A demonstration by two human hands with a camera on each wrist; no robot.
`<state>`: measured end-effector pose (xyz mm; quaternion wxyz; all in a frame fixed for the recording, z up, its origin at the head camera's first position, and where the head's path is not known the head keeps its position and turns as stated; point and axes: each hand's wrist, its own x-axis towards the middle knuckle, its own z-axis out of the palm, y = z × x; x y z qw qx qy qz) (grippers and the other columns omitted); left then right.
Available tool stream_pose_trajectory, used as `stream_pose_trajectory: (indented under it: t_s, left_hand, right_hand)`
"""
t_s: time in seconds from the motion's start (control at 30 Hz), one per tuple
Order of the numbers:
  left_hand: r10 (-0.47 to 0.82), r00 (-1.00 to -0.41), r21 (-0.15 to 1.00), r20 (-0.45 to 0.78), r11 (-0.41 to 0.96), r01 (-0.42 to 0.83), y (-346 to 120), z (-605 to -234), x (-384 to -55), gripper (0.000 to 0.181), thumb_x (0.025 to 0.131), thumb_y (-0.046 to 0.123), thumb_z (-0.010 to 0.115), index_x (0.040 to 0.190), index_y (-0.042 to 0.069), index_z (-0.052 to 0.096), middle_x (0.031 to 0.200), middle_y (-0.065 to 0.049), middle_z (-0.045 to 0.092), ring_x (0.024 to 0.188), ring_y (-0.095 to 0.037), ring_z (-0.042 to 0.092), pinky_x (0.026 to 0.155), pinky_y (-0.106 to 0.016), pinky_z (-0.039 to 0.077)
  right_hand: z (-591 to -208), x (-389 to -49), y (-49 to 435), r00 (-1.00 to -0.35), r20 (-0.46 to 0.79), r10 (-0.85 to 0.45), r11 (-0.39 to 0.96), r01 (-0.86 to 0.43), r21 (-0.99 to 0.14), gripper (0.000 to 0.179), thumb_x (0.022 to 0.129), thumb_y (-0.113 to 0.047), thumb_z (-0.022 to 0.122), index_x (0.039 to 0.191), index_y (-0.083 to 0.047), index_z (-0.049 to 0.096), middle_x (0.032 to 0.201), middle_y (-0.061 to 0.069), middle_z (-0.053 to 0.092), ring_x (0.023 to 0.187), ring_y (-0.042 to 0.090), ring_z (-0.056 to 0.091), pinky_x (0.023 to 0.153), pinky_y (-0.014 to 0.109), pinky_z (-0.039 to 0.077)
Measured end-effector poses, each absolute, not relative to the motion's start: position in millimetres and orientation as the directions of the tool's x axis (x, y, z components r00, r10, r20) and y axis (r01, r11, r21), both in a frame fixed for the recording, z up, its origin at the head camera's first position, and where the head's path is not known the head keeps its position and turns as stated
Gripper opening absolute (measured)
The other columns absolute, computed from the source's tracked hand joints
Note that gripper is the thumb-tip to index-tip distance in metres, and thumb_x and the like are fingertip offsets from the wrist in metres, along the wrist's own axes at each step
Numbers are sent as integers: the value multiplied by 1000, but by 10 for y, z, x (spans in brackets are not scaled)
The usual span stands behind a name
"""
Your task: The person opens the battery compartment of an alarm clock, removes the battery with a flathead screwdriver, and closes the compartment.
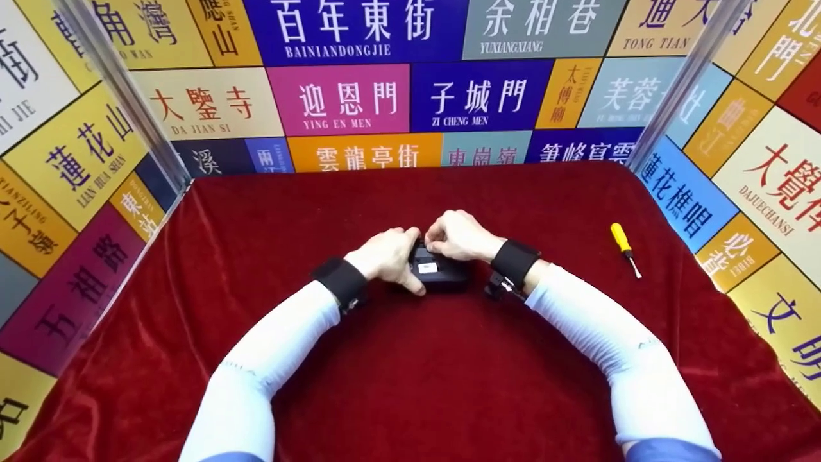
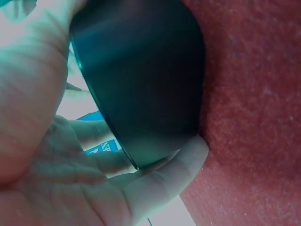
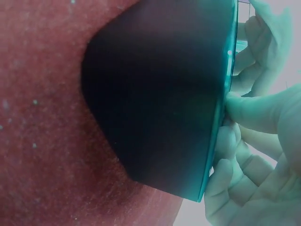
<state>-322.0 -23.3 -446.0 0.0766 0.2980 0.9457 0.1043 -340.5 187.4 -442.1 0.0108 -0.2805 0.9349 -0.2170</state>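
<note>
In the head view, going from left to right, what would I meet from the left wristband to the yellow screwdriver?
Left wristband → left hand → black device → right hand → right wristband → yellow screwdriver.

Dark red velvety cloth (image 1: 442,385), black device (image 1: 450,280) near its middle, yellow-handled screwdriver (image 1: 627,251) at the device's three o'clock

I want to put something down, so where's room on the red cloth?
The red cloth is bare between the left sleeve and right sleeve, and between the right wristband and yellow screwdriver. The left hand and right hand crowd the black device.
</note>
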Motion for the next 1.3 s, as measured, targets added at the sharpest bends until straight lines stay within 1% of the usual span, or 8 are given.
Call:
stream_pose_trajectory:
  t_s: [0.17, 0.3, 0.43, 0.6, 0.73, 0.9, 1.1, 1.3]
  left_hand:
    - [572, -816, 241, -85, 806, 540, -239, -4453, -3227, 99, 67, 55, 105, 140, 8, 58, 128, -18, 70, 122, -37, 72, 107, -52, 62]
    - [579, -811, 246, -88, 801, 545, -239, -4467, -3220, 99, 67, 55, 105, 140, 7, 58, 128, -18, 70, 122, -37, 72, 107, -52, 62]
    - [573, -816, 244, -82, 805, 541, -243, -4477, -3217, 101, 67, 55, 106, 142, 7, 58, 128, -19, 71, 121, -37, 73, 106, -52, 62]
    - [574, -815, 237, -75, 805, 545, -235, -4480, -3217, 100, 66, 55, 105, 141, 7, 59, 128, -19, 72, 122, -37, 73, 106, -52, 62]
    - [575, -815, 235, -73, 804, 547, -227, -4481, -3209, 100, 67, 56, 105, 141, 8, 59, 128, -19, 72, 122, -38, 73, 106, -53, 62]
    - [571, -818, 230, -67, 807, 544, -233, -4480, -3199, 100, 67, 56, 105, 141, 7, 58, 127, -19, 72, 121, -37, 73, 106, -53, 62]
    - [574, -817, 224, -63, 805, 549, -236, -4491, -3200, 101, 67, 57, 105, 140, 6, 58, 127, -19, 72, 121, -38, 73, 107, -53, 62]
    - [566, -823, 220, -56, 811, 542, -241, -4497, -3191, 99, 67, 57, 104, 138, 6, 57, 127, -18, 72, 121, -37, 74, 106, -52, 62]
  right_hand:
    - [-4420, -3383, 1865, -832, 125, -540, 746, -542, -386, 11, 94, -14, 80, 99, -7, 86, 93, 14, 84, 92, 33, 73, 86, 47, 57]
    - [-4431, -3363, 1882, -828, 148, -541, 731, -550, -404, 10, 93, -12, 83, 100, -6, 87, 96, 15, 84, 93, 34, 74, 88, 48, 59]
    - [-4420, -3364, 1892, -832, 140, -537, 719, -538, -441, 8, 95, -12, 82, 99, -7, 86, 96, 12, 86, 93, 31, 75, 86, 41, 57]
    - [-4425, -3375, 1903, -840, 140, -524, 711, -522, -472, 6, 95, -14, 82, 95, -9, 85, 91, 9, 85, 89, 26, 74, 82, 34, 54]
    - [-4435, -3367, 1913, -841, 149, -520, 704, -521, -482, 5, 96, -13, 81, 95, -10, 85, 90, 7, 84, 88, 24, 72, 83, 33, 52]
    - [-4446, -3362, 1914, -849, 168, -502, 696, -511, -505, 6, 97, -12, 80, 96, -9, 85, 92, 9, 85, 87, 23, 73, 81, 31, 53]
    - [-4439, -3357, 1929, -865, 170, -472, 692, -483, -537, 8, 98, -13, 80, 99, -7, 85, 90, 11, 84, 82, 21, 71, 76, 28, 50]
    - [-4396, -3341, 1968, -877, 187, -443, 694, -467, -548, 7, 97, -14, 80, 97, -8, 84, 88, 10, 83, 76, 13, 67, 71, 24, 48]
